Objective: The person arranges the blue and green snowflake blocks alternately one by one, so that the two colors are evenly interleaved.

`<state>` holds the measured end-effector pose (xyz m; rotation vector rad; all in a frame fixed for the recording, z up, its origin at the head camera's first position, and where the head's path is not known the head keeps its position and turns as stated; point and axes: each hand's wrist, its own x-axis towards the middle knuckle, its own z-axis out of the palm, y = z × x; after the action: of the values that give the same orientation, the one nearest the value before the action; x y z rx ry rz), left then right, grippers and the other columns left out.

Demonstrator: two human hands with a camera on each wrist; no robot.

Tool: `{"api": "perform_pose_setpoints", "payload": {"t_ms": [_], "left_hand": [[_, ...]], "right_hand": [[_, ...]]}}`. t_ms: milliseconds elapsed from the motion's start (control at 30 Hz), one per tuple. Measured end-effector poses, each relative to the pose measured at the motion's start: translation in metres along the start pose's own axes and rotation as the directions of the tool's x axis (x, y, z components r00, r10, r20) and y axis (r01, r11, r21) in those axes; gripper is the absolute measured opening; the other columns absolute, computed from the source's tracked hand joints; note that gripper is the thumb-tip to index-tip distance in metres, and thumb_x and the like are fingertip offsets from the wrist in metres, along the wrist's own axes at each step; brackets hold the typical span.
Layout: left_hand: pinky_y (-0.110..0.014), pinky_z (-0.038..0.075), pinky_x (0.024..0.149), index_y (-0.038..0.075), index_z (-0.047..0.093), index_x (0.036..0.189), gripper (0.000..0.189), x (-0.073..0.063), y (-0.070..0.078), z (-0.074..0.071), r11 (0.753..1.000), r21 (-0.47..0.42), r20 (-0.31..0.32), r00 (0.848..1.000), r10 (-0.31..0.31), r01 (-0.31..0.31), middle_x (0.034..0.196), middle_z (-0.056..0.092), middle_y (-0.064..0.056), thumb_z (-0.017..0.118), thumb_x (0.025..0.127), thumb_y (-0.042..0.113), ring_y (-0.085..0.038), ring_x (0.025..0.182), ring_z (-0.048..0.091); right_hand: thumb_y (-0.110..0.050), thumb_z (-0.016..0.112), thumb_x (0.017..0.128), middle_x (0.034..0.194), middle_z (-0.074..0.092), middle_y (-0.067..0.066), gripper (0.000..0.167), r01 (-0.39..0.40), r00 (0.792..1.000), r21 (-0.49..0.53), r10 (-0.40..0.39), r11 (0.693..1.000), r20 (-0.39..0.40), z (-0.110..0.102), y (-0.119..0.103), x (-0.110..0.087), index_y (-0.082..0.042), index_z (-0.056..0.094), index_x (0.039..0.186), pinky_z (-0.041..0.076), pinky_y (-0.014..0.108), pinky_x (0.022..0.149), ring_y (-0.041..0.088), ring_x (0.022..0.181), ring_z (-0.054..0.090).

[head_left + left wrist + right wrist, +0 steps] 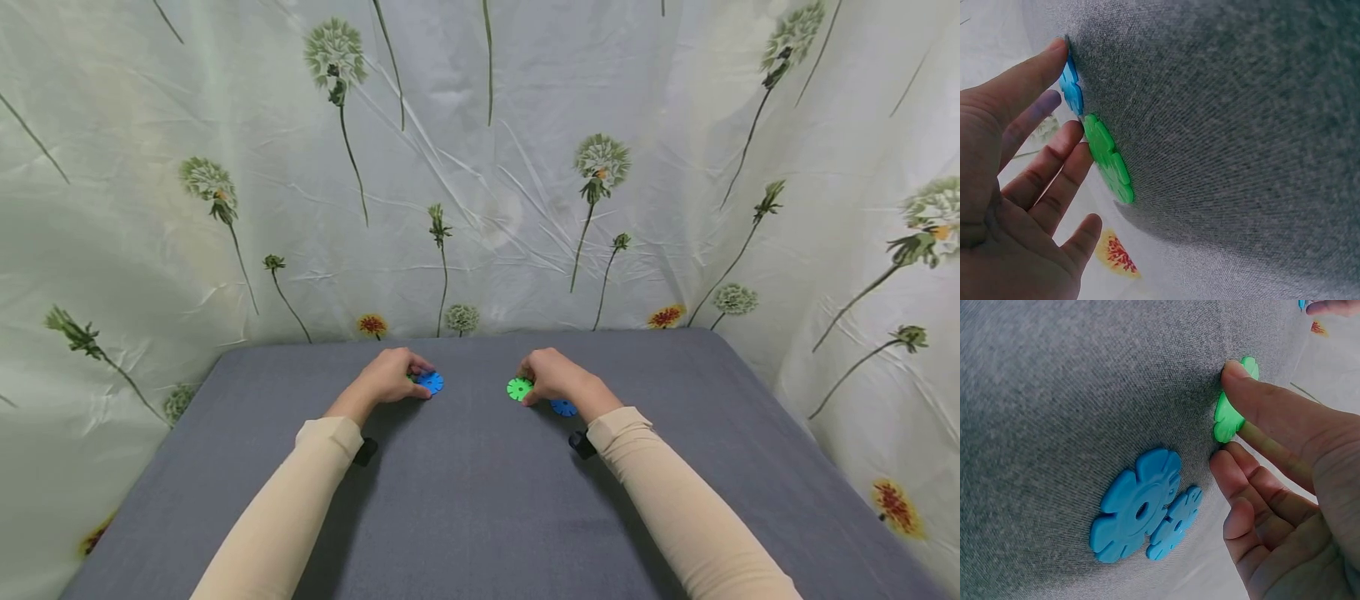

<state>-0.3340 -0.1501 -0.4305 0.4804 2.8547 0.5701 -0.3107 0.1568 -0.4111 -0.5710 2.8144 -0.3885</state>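
Observation:
My left hand (386,377) holds a blue notched plastic disc (431,382) at its edges between thumb and forefinger, flat on the cloth. Beside that disc lies a green notched disc (1107,159), mostly covered by the hand in the head view; the other fingers are close to it. Across a gap, my right hand (553,375) has thumb and forefinger on opposite edges of another green disc (519,388). Two blue flower-shaped discs, a nearer one (1119,512) and a farther one (1177,524), lie side by side near the right palm.
Dark grey cloth covers the table (480,508). Behind it and at both sides hangs a pale curtain (495,167) printed with dandelions, meeting the table's back edge just beyond the hands. A black strap (582,444) sits at the right wrist.

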Motion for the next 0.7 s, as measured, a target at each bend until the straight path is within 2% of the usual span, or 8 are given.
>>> {"api": "perform_pose_setpoints", "payload": {"t_ms": [333, 600, 700], "left_hand": [[-0.052, 0.054, 0.109, 0.018, 0.08, 0.13, 0.041, 0.0033, 0.0017, 0.0016, 1.0, 0.0, 0.011, 1.0, -0.012, 0.012, 0.131, 0.075, -0.013, 0.089, 0.091, 0.029, -0.031, 0.125, 0.068], [-0.051, 0.053, 0.109, 0.016, 0.08, 0.128, 0.04, 0.0052, 0.001, 0.0012, 1.0, -0.019, 0.02, 1.0, 0.008, -0.008, 0.129, 0.074, -0.013, 0.09, 0.09, 0.027, -0.031, 0.123, 0.067], [-0.051, 0.054, 0.107, 0.014, 0.08, 0.127, 0.041, 0.0059, 0.0004, 0.0016, 1.0, -0.012, 0.016, 1.0, 0.025, -0.025, 0.124, 0.074, -0.012, 0.09, 0.089, 0.026, -0.029, 0.118, 0.067]], "right_hand": [[-0.017, 0.09, 0.089, 0.109, 0.075, 0.009, 0.039, -0.016, 1.0, 0.014, 0.016, 1.0, -0.005, 0.0015, 0.0021, 0.0003, -0.004, 0.077, 0.124, 0.058, 0.036, 0.087, 0.021, 0.096, 0.067], [-0.018, 0.09, 0.09, 0.11, 0.074, 0.009, 0.041, -0.028, 1.0, 0.011, 0.028, 1.0, 0.005, 0.0019, 0.0021, 0.0001, -0.005, 0.076, 0.126, 0.058, 0.036, 0.088, 0.022, 0.098, 0.067], [-0.018, 0.089, 0.09, 0.109, 0.074, 0.009, 0.04, -0.03, 1.0, 0.002, 0.03, 1.0, 0.007, 0.0021, 0.0017, 0.0003, -0.005, 0.076, 0.126, 0.057, 0.036, 0.087, 0.021, 0.097, 0.066]]}}
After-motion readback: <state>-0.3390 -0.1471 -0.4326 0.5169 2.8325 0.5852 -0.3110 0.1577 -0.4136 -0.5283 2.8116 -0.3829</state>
